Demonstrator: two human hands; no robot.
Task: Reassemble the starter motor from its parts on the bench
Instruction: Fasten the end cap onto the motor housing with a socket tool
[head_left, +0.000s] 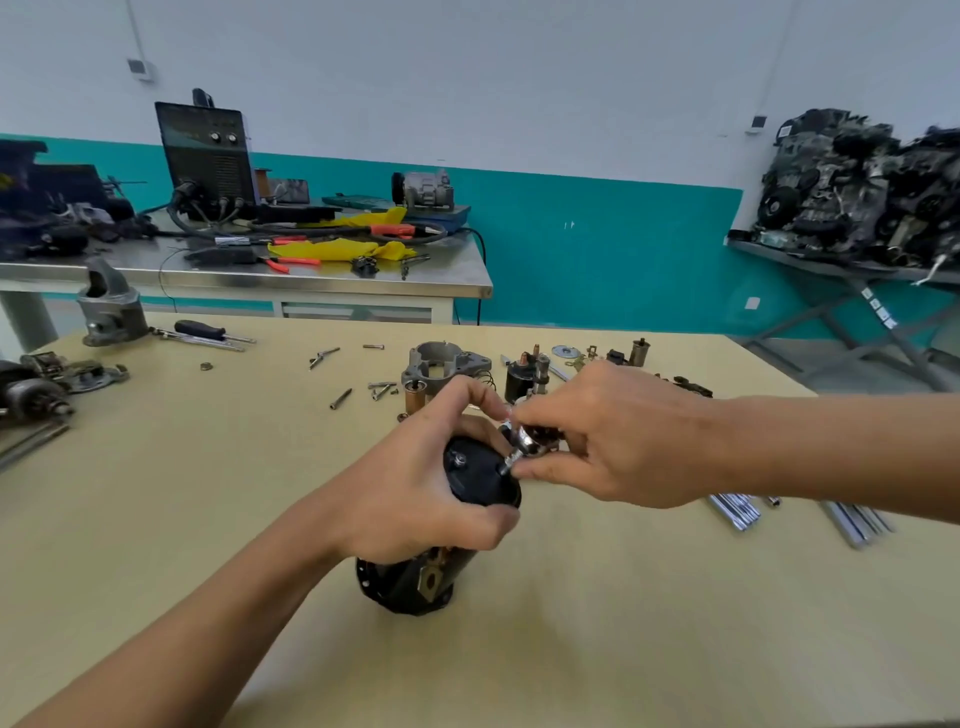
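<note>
The black cylindrical starter motor body stands upright on the pale yellow bench top, in its near middle. The left hand wraps round the motor's upper part, with fingers curled on the end cap. The right hand pinches a small chrome tool whose tip meets the cap's top edge.

Far left of the grip are a grey cast nose housing and a black-handled screwdriver, with loose steel bolts nearer. Just beyond the hands stand a grey aluminium bracket and a black solenoid. Right of the grip lie chrome rods.

Behind, a steel table carries a black welding unit and a yellow cloth against a white-and-teal wall. Far right, a dark engine sits on a grey metal stand.
</note>
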